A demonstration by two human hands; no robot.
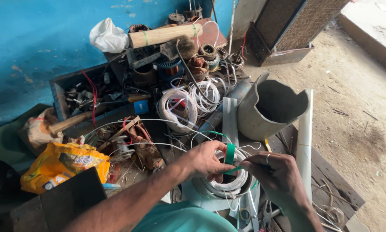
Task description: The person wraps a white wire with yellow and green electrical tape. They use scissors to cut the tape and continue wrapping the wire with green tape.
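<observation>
Green tape is part-wrapped round the white wire coil — both hands pinch it, fingers clamped — beside the grey pipe; most of the coil remains bare.

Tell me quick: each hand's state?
Left hand: gripping the white wire coil.
Right hand: pinching the green tape strip.

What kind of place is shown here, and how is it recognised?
Probably a small motor rewinding or repair workshop. Motor cores with copper windings sit by the blue wall, white wire coils lie among tools, and both hands wrap green tape around a wire coil.
</observation>
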